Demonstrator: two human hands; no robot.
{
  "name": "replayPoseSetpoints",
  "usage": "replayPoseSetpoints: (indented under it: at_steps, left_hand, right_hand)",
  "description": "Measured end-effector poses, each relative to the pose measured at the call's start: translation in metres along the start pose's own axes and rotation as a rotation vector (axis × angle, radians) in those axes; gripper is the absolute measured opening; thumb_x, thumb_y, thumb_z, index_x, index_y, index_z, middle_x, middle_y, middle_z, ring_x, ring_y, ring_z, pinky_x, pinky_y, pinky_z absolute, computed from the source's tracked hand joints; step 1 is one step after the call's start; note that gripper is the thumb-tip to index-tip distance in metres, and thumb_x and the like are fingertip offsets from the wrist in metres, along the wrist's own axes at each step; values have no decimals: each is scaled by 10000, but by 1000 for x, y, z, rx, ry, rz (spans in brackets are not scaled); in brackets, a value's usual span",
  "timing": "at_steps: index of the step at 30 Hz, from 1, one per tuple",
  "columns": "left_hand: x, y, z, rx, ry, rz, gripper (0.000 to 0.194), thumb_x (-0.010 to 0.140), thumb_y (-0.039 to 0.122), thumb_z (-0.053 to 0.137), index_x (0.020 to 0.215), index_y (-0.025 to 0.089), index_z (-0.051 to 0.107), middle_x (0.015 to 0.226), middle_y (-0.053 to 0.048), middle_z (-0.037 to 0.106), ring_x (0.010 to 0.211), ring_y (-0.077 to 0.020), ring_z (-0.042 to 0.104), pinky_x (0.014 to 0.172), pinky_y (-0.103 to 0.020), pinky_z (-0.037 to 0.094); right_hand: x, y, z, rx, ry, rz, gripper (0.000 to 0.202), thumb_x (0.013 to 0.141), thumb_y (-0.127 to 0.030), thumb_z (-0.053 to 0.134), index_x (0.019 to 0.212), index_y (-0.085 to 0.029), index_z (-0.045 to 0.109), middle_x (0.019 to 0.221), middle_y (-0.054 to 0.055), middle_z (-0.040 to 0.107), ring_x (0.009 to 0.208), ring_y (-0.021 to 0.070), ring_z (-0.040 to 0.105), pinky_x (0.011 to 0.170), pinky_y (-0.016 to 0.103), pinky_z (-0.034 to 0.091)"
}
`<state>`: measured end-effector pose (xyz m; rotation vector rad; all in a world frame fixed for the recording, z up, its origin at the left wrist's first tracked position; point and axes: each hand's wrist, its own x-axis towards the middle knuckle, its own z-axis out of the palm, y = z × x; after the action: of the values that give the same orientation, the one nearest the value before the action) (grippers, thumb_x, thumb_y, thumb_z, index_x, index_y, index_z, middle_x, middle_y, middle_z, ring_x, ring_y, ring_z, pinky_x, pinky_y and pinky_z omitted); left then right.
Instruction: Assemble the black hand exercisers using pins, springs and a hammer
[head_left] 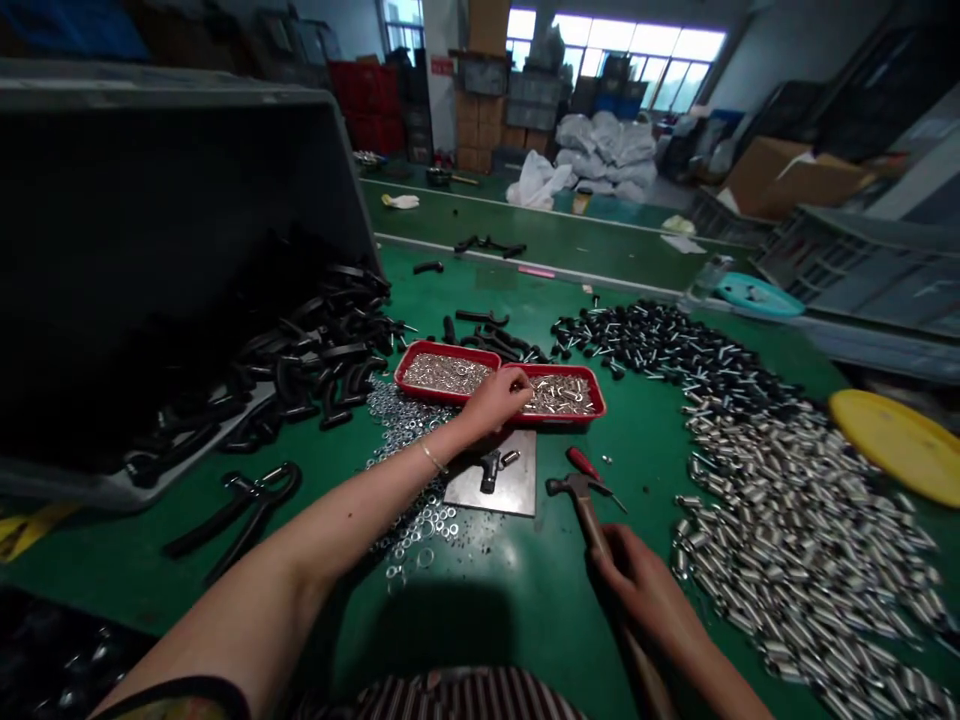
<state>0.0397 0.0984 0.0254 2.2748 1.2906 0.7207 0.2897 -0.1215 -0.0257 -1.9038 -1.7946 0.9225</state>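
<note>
My left hand (506,392) reaches over the right red tray (600,402) of small metal pins, fingertips pinched together at its contents. Whatever sits in the pinch is too small to make out. Around the wooden handle of a claw hammer (588,515) is my right hand (634,570), the hammer lying on the green table. A grey metal plate (519,490) bears a black handle part (490,470) and a small metal cylinder (511,458). Beside the hammer head lies a red-handled screwdriver (581,462).
Another red tray (411,384) of tiny parts adjoins. Loose washers (405,420) spread leftward. A grey bin (345,150) spills black handles (330,350). Metal cylinders (795,500) and black-headed bolts (667,340) are heaped right, near a yellow lid (900,440). Pliers-shaped handles (247,505) lie front left.
</note>
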Motion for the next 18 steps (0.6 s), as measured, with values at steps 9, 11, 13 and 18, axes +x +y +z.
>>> replayPoseSetpoints:
  at_steps: [9, 11, 13, 18]
  left_hand:
    - [-75, -28, -4, -169, -136, -134, 97, 818, 208, 584, 805, 163, 669, 856, -36, 668, 826, -189, 619, 761, -288, 461]
    - [-76, -32, 1, -156, -145, -127, 93, 817, 202, 579, 798, 164, 661, 848, -33, 661, 829, -189, 613, 757, -284, 458]
    - [-75, -34, 5, -138, -152, -117, 92, 821, 195, 571, 790, 162, 651, 835, -34, 653, 834, -191, 607, 755, -283, 453]
    - [-76, -30, -1, -10, -187, 90, 118, 881, 210, 537, 833, 170, 637, 874, -49, 627, 860, -198, 589, 802, -317, 440]
  right_hand:
    - [26, -24, -19, 456, -116, 110, 419, 835, -617, 592, 833, -198, 587, 697, -35, 525, 612, 132, 518, 528, 243, 445]
    - [25, -36, -17, 588, -135, 139, 416, 844, -607, 591, 1002, -222, 571, 724, -40, 547, 574, 130, 533, 481, 243, 462]
    - [25, -45, -16, 640, -155, 172, 496, 849, -601, 589, 1190, -248, 513, 777, -27, 602, 525, 132, 543, 413, 243, 452]
    - [29, -46, -13, 404, -109, 92, 527, 894, -548, 549, 1311, -226, 545, 819, 18, 699, 500, 152, 586, 419, 258, 456]
